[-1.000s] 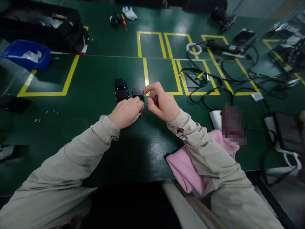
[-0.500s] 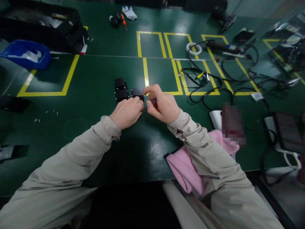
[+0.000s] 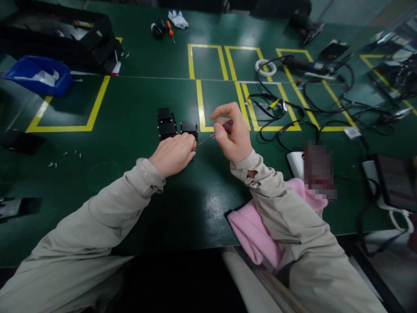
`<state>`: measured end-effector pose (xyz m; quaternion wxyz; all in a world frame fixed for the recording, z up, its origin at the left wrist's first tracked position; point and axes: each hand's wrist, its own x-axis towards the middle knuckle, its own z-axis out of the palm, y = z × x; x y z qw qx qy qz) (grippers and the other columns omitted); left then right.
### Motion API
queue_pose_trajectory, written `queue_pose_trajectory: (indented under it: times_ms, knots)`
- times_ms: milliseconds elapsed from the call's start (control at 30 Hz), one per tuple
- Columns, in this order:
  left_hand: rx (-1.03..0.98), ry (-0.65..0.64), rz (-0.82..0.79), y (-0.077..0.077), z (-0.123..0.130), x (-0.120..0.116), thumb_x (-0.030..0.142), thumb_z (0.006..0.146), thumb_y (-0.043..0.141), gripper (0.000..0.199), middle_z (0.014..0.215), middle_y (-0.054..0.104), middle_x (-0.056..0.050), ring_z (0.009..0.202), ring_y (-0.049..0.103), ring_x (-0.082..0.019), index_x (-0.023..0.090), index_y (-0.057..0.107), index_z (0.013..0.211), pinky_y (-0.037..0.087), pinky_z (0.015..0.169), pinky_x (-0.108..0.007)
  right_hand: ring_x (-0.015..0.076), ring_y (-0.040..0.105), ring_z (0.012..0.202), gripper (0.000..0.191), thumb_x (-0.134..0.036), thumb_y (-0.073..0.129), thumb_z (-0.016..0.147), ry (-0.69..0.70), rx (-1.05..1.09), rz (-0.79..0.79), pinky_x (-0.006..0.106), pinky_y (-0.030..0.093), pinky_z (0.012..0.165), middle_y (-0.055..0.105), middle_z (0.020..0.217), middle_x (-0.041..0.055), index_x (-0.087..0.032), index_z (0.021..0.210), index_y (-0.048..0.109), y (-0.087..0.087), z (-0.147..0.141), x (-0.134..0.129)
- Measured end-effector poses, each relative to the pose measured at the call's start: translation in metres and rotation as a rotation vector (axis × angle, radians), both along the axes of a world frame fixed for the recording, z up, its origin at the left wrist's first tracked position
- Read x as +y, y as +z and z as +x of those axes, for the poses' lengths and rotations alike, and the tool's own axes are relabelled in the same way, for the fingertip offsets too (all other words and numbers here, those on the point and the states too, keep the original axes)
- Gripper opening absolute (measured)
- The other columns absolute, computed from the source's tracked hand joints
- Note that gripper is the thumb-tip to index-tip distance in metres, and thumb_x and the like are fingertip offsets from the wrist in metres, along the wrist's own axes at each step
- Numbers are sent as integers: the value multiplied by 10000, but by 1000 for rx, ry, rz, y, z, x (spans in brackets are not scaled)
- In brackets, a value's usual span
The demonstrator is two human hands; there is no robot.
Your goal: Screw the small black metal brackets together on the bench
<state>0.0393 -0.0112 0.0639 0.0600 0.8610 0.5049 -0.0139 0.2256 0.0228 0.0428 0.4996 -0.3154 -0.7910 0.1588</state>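
My right hand (image 3: 236, 132) is closed round the purple handle of a screwdriver (image 3: 227, 125), index finger bent away from it. The thin shaft slants down left, and its tip meets the fingers of my left hand (image 3: 176, 153). That left hand is closed, knuckles up, over the near side of a small black block (image 3: 189, 127) with shiny screws at its corners. Its fingertips and what lies under them are hidden. Just left of this block, beyond my left knuckles, sit more black blocks (image 3: 167, 121) with similar screws.
Loose screws (image 3: 77, 153) lie at left, near a blue bin (image 3: 54, 87) and a black crate (image 3: 100, 39). An orange-handled tool (image 3: 170, 31) and a glove (image 3: 178, 19) lie at the back. Black cables (image 3: 276, 114) and a white tape roll (image 3: 265, 68) spread rightward. Pink cloth (image 3: 250, 230) is under my right forearm.
My right hand has moved right and slightly away from my left hand, so more of the screwdriver's shaft and handle shows. My left hand has stayed on the black block.
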Motion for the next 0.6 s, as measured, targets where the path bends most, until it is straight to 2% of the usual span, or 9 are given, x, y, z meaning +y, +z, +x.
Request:
queue_pose_trajectory:
  times_ms: [67, 167, 300, 400, 467, 567, 600]
  knots:
    - [-47, 30, -41, 1, -1, 1, 255, 964, 540, 108, 1042, 662, -60, 976, 667, -246, 179, 573, 1032, 499, 756, -347, 33, 441, 514, 304, -532, 416, 967, -44, 148, -140, 224, 451, 536, 509, 712, -61, -238, 1002, 490, -4, 1, 8]
    - [-130, 34, -55, 3, -12, 2, 272, 963, 531, 95, 1030, 667, -50, 948, 664, -227, 193, 565, 1002, 486, 726, -327, 32, 280, 375, 394, -660, 470, 908, -51, 331, -313, 214, 299, 366, 325, 533, -106, -269, 956, 474, -11, 1, 20]
    - [-172, 100, -23, 13, -50, 1, 310, 960, 523, 114, 979, 655, -39, 855, 635, -202, 204, 558, 984, 462, 703, -314, 35, 279, 343, 461, -729, 521, 849, -18, 383, -393, 221, 286, 336, 287, 490, -123, -277, 908, 454, -19, 1, 29]
    - [-62, 281, -62, 24, -90, -2, 326, 978, 473, 182, 1008, 628, -67, 871, 600, -211, 173, 563, 1014, 425, 712, -320, 48, 334, 342, 453, -712, 555, 839, 28, 332, -436, 239, 286, 345, 331, 467, -129, -275, 863, 437, -20, -1, 27]
    - [39, 474, -60, 27, -125, -6, 338, 961, 473, 215, 987, 606, -72, 850, 559, -205, 155, 566, 1025, 378, 682, -295, 56, 378, 352, 447, -696, 576, 834, 72, 297, -459, 247, 293, 358, 382, 464, -129, -274, 834, 429, -18, -3, 24]
    - [157, 756, -49, 14, -196, -13, 391, 951, 459, 248, 886, 549, -37, 709, 443, -156, 175, 568, 1004, 287, 612, -251, 57, 400, 346, 449, -687, 602, 821, 125, 306, -469, 247, 290, 361, 406, 459, -135, -269, 806, 437, -15, -5, 18]
    - [153, 756, -9, 4, -226, -14, 423, 964, 441, 271, 841, 526, -21, 663, 389, -136, 182, 565, 982, 276, 611, -242, 56, 403, 344, 448, -682, 610, 817, 133, 315, -470, 246, 290, 362, 411, 459, -135, -266, 802, 444, -14, -6, 17]
